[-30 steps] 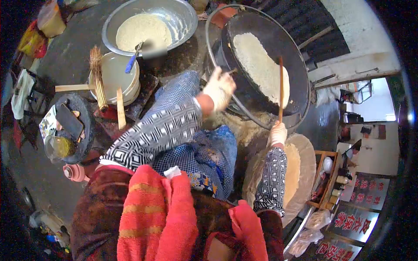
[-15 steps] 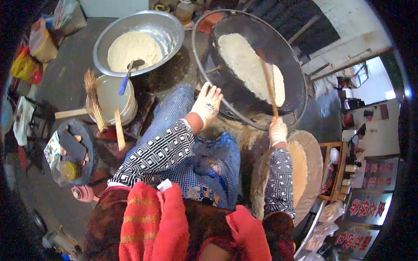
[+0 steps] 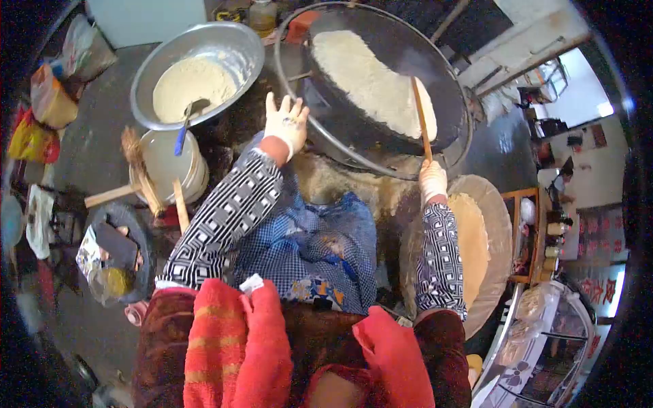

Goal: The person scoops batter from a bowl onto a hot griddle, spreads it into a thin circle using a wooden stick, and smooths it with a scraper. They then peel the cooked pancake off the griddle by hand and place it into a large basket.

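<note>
My right hand (image 3: 432, 180), in a pale glove, grips the end of a long thin wooden spatula (image 3: 423, 122). Its blade lies across the right end of a pale, flat sheet of batter (image 3: 364, 78) on the round black griddle (image 3: 447, 92). A narrow strip of batter shows to the right of the blade. My left hand (image 3: 286, 126), gloved too, is held with fingers spread and empty, right at the near-left part of the griddle's metal outer ring (image 3: 326, 141). Below my right forearm lies a flat tan pancake (image 3: 469, 234) on a round, plastic-covered tray (image 3: 495, 272).
A metal basin (image 3: 248, 58) of batter holds a blue-handled ladle (image 3: 181, 139). Nearer stands a white bucket (image 3: 198, 173) with a straw brush (image 3: 144, 177) leaning in it. Bags (image 3: 54, 98) sit at far left. A glass display case (image 3: 544, 347) stands at lower right, and a person (image 3: 561, 183) beyond.
The camera view has shifted. My right hand has moved the spatula to the right, close to the batter's right edge. My left hand has shifted left with fingers spread wider.
</note>
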Demonstrator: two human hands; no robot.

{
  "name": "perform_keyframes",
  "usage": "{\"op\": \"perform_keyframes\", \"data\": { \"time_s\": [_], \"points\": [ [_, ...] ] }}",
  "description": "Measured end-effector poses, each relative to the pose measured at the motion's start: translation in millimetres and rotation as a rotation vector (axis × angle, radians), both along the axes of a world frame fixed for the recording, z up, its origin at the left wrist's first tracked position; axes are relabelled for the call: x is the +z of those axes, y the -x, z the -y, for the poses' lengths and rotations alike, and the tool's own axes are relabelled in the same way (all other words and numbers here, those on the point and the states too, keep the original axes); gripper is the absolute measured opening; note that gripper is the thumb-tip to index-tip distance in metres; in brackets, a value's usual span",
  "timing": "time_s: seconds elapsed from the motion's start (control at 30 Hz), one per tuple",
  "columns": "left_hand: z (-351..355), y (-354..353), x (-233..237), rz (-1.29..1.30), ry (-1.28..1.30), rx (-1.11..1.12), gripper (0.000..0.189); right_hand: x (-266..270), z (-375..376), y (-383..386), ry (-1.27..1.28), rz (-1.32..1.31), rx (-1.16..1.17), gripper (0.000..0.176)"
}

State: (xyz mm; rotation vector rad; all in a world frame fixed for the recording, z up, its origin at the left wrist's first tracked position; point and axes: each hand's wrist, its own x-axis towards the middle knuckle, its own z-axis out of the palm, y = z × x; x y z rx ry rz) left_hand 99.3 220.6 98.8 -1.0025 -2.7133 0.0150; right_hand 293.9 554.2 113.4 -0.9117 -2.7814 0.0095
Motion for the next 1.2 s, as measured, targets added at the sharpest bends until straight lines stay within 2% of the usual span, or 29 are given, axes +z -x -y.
{"op": "perform_keyframes", "data": {
  "time_s": [0.07, 0.13, 0.17, 0.23, 0.3, 0.33, 0.37, 0.4, 0.43, 0.47, 0.5, 0.53, 0.57, 0.6, 0.63, 0.67, 0.7, 0.77, 0.8, 0.87, 0.9, 0.97, 1.0, 1.1, 1.17, 1.2],
  "points": [
    [-9, -10, 16, 0.064, -0.031, 0.006, 0.047, 5, 15, 5, -0.019, 0.050, 0.026, 0.035],
    [-21, -46, 26, 0.090, -0.119, -0.149, 0.050, -18, 6, -2, 0.020, 0.065, -0.040, 0.033],
    [-28, -62, 19, 0.103, -0.113, -0.232, 0.055, -15, -4, -1, 0.014, 0.072, -0.030, 0.033],
    [-39, -83, 9, 0.177, -0.004, -0.259, 0.059, -14, -15, 2, 0.002, 0.029, -0.041, 0.031],
    [-35, -84, 3, 0.116, 0.008, -0.235, 0.059, -20, -13, 5, -0.014, -0.005, 0.010, 0.028],
    [-34, -81, -2, 0.051, 0.021, -0.218, 0.060, -39, -18, 2, 0.101, -0.061, 0.135, 0.029],
    [-33, -74, -16, 0.016, -0.075, -0.231, 0.054, -47, -22, -4, 0.208, -0.122, 0.250, 0.029],
    [-33, -64, -23, 0.056, -0.272, -0.262, 0.040, -11, 26, -7, 0.043, 0.043, 0.070, 0.025],
    [-26, -64, -8, 0.021, -0.444, -0.295, 0.033, -13, 15, -14, 0.074, 0.013, 0.075, 0.022],
    [-25, -53, -29, 0.016, -0.477, -0.367, 0.047, -12, -3, -19, 0.128, -0.103, 0.172, 0.024],
    [-28, -50, -33, 0.036, -0.300, -0.295, 0.049, -8, -7, -12, 0.074, 0.008, 0.020, 0.031],
    [-28, -51, -36, 0.047, -0.219, -0.239, 0.052, 1, -5, -6, 0.135, -0.008, 0.005, 0.030],
    [-21, -60, 11, 0.134, -0.108, -0.245, 0.055, 15, 7, 0, 0.206, -0.030, -0.039, 0.030],
    [-20, -60, 8, 0.106, -0.086, -0.256, 0.056, 22, 18, 7, 0.286, 0.001, -0.152, 0.029],
    [-13, -54, 3, 0.080, -0.063, -0.248, 0.058, 10, 22, 7, 0.192, 0.028, -0.118, 0.032],
    [-12, -48, -2, 0.067, -0.031, -0.227, 0.059, 17, 30, 3, 0.225, 0.138, -0.107, 0.035],
    [-13, -48, -7, 0.062, 0.006, -0.193, 0.061, 10, 23, -1, 0.271, 0.077, -0.211, 0.036],
    [-14, -47, 1, 0.089, 0.069, -0.174, 0.062, 10, 7, -2, 0.254, -0.007, -0.252, 0.034],
    [-13, -45, 2, 0.100, 0.087, -0.164, 0.061, 7, 4, -2, 0.253, -0.018, -0.248, 0.034],
    [-7, -36, 1, 0.098, 0.100, -0.145, 0.060, 52, 35, 2, 0.355, 0.086, -0.153, 0.032],
    [-3, -30, -4, 0.105, 0.074, -0.130, 0.060, 19, 30, 0, 0.171, 0.012, -0.078, 0.029],
    [-2, -25, -1, 0.113, 0.041, -0.104, 0.060, 6, 20, -8, 0.205, 0.124, -0.018, 0.029],
    [-1, -21, 8, 0.134, 0.072, -0.061, 0.059, 10, 9, -8, 0.261, 0.037, -0.220, 0.030],
    [0, -21, 8, 0.088, 0.057, -0.011, 0.058, 25, 24, -12, 0.242, -0.040, -0.158, 0.037],
    [-7, -24, 14, 0.149, -0.033, -0.069, 0.056, 7, 29, -8, 0.233, 0.023, -0.068, 0.036],
    [-12, -45, 40, 0.195, -0.050, -0.148, 0.055, -5, 21, -1, 0.272, 0.048, -0.220, 0.036]
  ]
}}
